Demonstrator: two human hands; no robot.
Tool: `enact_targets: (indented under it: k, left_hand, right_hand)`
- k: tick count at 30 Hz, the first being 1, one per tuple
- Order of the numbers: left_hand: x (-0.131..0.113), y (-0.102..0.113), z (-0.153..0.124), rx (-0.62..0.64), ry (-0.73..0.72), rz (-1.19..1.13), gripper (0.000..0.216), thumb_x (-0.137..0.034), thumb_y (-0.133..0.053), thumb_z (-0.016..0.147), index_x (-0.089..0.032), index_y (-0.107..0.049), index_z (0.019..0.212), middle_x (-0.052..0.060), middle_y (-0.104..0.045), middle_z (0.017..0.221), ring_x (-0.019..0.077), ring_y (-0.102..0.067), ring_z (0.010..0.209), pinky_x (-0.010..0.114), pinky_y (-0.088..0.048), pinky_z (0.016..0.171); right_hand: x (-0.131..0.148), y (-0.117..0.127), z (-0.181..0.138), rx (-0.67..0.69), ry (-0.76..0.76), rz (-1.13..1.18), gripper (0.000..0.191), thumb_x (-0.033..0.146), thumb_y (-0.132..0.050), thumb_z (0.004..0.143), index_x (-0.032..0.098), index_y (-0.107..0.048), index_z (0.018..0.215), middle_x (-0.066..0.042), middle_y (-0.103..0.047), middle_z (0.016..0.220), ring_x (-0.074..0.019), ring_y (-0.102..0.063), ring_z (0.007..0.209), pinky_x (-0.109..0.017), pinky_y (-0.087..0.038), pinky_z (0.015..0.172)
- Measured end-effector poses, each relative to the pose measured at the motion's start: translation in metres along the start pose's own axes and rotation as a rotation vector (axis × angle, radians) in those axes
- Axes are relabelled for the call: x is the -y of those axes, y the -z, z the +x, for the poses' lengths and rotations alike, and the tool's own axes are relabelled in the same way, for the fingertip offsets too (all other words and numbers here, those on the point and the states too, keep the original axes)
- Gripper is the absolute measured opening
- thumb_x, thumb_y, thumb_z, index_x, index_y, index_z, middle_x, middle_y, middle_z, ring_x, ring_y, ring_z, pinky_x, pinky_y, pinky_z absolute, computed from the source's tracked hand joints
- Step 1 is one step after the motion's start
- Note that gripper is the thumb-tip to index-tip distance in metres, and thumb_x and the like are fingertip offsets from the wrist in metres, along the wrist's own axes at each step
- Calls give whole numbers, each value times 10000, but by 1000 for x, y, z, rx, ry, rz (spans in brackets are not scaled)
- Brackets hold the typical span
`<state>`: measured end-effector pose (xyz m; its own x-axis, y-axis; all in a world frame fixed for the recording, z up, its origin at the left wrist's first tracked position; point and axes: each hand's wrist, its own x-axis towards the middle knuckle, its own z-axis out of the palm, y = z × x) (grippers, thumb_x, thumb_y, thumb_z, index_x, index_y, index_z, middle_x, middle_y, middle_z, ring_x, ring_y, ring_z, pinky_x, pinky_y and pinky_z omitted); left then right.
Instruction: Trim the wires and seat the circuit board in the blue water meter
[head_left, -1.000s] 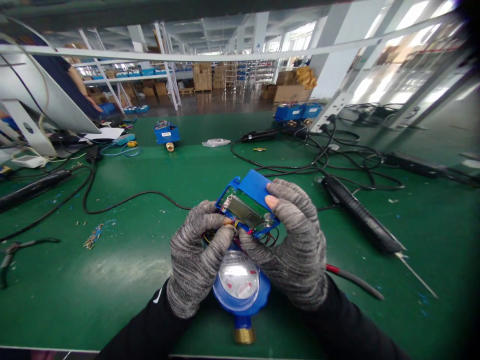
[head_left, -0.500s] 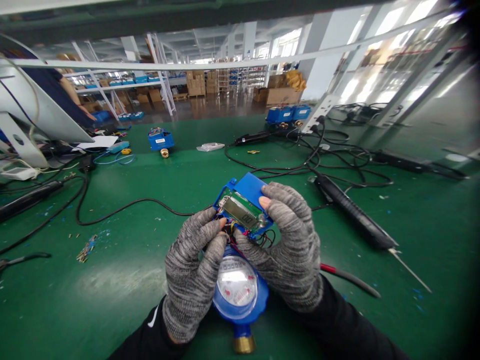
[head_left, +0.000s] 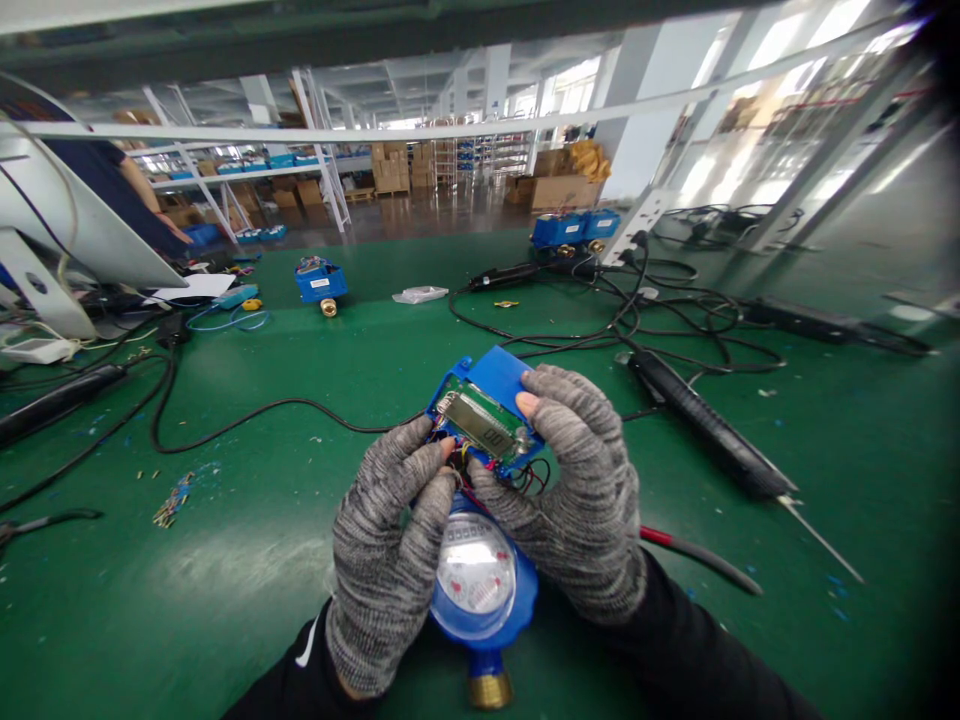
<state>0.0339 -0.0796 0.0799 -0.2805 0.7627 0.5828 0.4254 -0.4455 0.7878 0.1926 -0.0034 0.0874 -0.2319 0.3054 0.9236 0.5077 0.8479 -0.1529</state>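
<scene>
A blue water meter (head_left: pixel 475 575) with a round clear dial and a brass end lies in front of me. Above its dial, a blue electronics housing (head_left: pixel 501 375) is tilted up, showing a small LCD screen (head_left: pixel 480 422) and a green circuit board. My right hand (head_left: pixel 574 490), in a grey knitted glove, grips the housing along its right side, fingertips on the blue cover. My left hand (head_left: pixel 397 540), gloved alike, is closed at the housing's lower left, thumb and finger pinched by the thin coloured wires (head_left: pixel 463 462). Exactly what lies in that pinch is hidden.
A black electric screwdriver-like tool (head_left: pixel 705 425) with a long thin tip lies right, near a red-and-grey handle (head_left: pixel 701 558). Black cables (head_left: pixel 622 325) tangle behind. Another blue unit (head_left: pixel 321 282) stands back left; a plastic bag (head_left: pixel 420 295) lies mid-back. Small pins (head_left: pixel 172 500) are scattered left.
Almost nothing differs. My left hand has shifted very slightly at the wires; the housing and my right hand hold their place.
</scene>
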Motion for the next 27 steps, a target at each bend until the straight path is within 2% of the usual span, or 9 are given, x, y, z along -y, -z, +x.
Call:
enact_targets:
  k: [15, 27]
  left_hand:
    - [0, 0, -8, 42, 38, 4, 413, -158, -580, 978, -397, -641, 1310, -56, -571, 1455, 162, -530, 1355, 347, -385, 1220]
    - [-2, 0, -6, 59, 39, 22, 437, -153, -580, 976, -430, -630, 1311, -85, -579, 1445, 131, -547, 1334, 308, -388, 1212]
  right_hand:
    - [1, 0, 1, 1, -29, -34, 608, 263, -822, 787, 140, -517, 1298, -186, -583, 1309, -344, -558, 1249, -587, -510, 1052]
    - [0, -2, 1, 3, -21, -76, 604, 245, -832, 769, 149, -535, 1286, -171, -598, 1302, -344, -561, 1243, -576, -503, 1061]
